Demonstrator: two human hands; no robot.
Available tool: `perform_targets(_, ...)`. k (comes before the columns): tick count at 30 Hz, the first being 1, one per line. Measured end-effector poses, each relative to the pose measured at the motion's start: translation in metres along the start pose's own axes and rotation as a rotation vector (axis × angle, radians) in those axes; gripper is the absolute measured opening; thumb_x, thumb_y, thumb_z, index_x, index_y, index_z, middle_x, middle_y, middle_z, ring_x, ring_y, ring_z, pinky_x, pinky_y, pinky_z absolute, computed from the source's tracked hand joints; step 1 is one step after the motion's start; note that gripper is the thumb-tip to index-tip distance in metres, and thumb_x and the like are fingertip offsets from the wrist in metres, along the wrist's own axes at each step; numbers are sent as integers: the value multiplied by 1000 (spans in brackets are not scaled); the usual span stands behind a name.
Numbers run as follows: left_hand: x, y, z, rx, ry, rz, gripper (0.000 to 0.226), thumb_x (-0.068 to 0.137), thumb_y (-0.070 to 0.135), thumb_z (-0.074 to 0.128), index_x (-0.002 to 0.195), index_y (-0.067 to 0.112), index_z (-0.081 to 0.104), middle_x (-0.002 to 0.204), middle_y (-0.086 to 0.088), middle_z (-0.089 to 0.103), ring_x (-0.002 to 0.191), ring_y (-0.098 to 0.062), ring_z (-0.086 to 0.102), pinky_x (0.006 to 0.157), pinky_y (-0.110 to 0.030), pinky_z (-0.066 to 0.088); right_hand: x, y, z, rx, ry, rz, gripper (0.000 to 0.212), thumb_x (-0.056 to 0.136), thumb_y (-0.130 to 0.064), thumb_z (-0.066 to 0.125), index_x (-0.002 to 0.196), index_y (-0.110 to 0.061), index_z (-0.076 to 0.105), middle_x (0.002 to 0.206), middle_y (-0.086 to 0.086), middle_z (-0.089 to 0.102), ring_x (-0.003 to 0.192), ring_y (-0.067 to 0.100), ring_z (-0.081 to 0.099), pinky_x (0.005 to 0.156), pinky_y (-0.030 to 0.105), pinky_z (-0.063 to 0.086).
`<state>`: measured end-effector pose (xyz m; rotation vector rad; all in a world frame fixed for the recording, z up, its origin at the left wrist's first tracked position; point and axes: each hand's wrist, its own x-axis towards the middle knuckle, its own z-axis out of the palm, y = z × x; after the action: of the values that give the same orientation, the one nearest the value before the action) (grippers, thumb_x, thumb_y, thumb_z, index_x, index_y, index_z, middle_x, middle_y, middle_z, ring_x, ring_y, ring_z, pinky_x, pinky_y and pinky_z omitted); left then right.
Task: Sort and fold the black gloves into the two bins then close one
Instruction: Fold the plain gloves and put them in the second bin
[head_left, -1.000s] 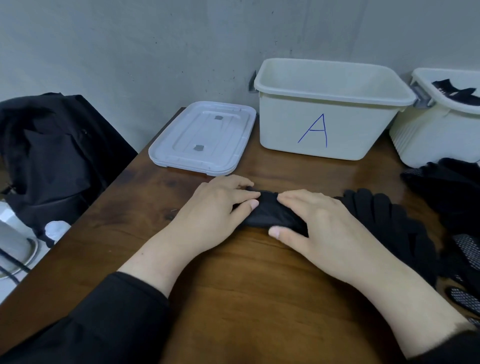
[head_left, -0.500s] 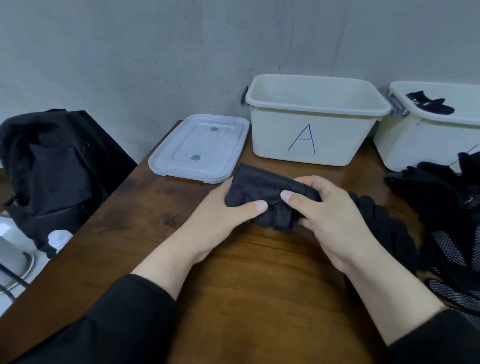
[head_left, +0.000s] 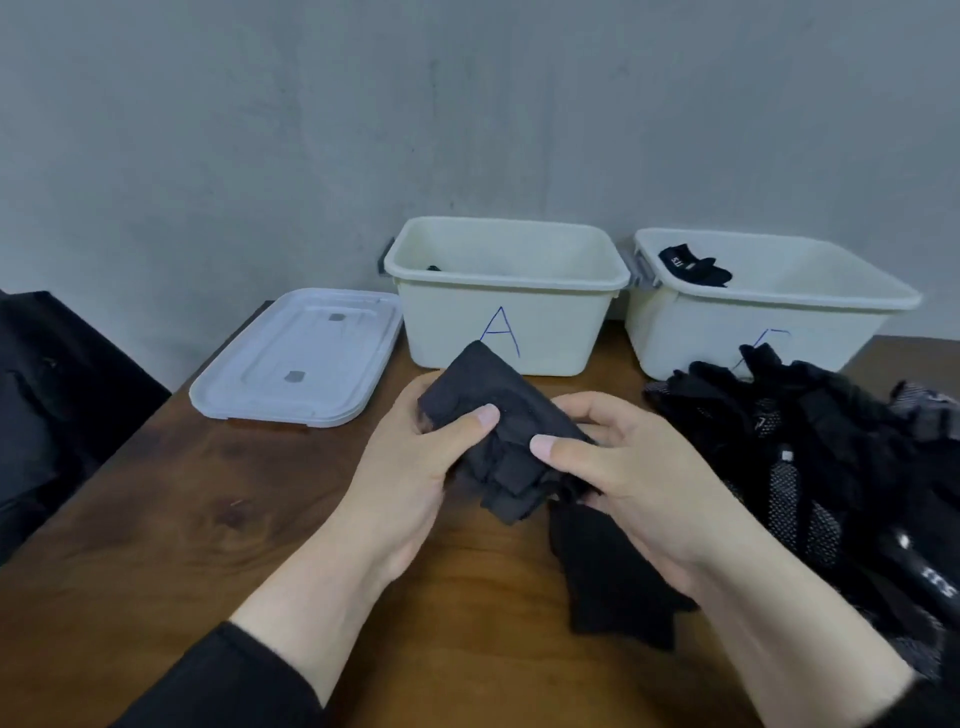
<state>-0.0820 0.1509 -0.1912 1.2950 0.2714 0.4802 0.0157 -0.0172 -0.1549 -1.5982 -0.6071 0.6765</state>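
A folded black glove (head_left: 498, 431) is held above the wooden table (head_left: 208, 519). My left hand (head_left: 415, 467) grips its left side with the thumb on top, and my right hand (head_left: 628, 467) pinches its right side. Another black glove (head_left: 613, 577) lies flat on the table under my right wrist. Behind stands the white bin marked A (head_left: 571, 332), open, with a dark bit showing inside at its left. The second white bin (head_left: 691, 332) to its right holds a black glove (head_left: 693, 267). A heap of black gloves (head_left: 831, 457) lies at the right.
A white lid (head_left: 301, 358) lies flat on the table left of bin A. A black bag (head_left: 57, 410) sits off the table's left edge. A grey wall stands right behind the bins.
Both hands pressed the folded glove flat on the table a second ago. They have since lifted it off the table and hold it higher, in front of bin A.
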Motion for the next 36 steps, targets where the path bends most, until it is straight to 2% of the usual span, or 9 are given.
perform_targets(3,14,11,27,89,-30,-24,43,83,17,80,122,18,62,115,-1,74,113,-20,69,93,-38,55,-8,-13,-28,-41,-88,73,19,93,-24,71,111,-18,74,108,6,77,103,26,74,104,52,51)
perform_targets(9,43,21,91,135,-143,1,33,86,21,79,116,23,66,102,-4,76,99,-22,73,90,-41,58,-14,-34,-81,-98,44,12,15,97,-14,65,107,-13,76,106,7,78,101,27,74,100,51,54)
perform_targets(14,73,6,123,281,-26,231,17,102,35,54,101,27,69,84,7,72,81,-14,68,84,-35,54,-20,-57,-138,-133,199,-40,12,93,-10,67,100,-8,76,102,13,78,96,35,75,93,49,57)
perform_targets(17,95,-3,125,748,42,531,15,102,34,55,103,27,69,96,17,69,97,2,57,87,-13,39,-7,-76,-188,-168,316,-32,16,93,-13,68,105,-6,73,100,17,77,91,37,74,80,44,62)
perform_targets(20,126,-5,129,1105,28,795,34,99,40,48,115,19,70,113,7,69,110,-10,53,100,-25,32,22,-88,-231,-258,418,-27,14,91,-16,71,102,-8,72,89,18,74,72,32,66,63,41,51)
perform_targets(23,151,-4,138,1328,-9,745,46,99,47,44,130,20,64,130,4,64,126,-17,52,114,-42,29,58,-98,-257,-315,484,-20,8,92,-10,69,99,-7,69,86,14,70,65,22,64,53,32,50)
perform_targets(26,161,-5,149,1495,-99,659,54,97,53,42,142,24,53,146,5,52,141,-19,41,119,-54,18,99,-102,-265,-334,480,16,2,93,-7,68,93,-9,67,82,11,67,61,20,62,57,32,50)
perform_targets(31,178,-11,153,1626,-168,660,73,97,62,35,159,26,20,165,3,23,150,-18,22,119,-54,13,166,-98,-261,-372,428,99,3,96,-10,64,97,-12,66,78,7,65,59,19,60,58,31,47)
perform_targets(36,186,-19,149,1668,-187,720,80,95,67,35,160,24,15,168,2,18,147,-22,27,114,-56,21,216,-98,-246,-408,420,163,7,98,-11,63,94,-15,68,86,8,67,75,23,62,69,32,54)
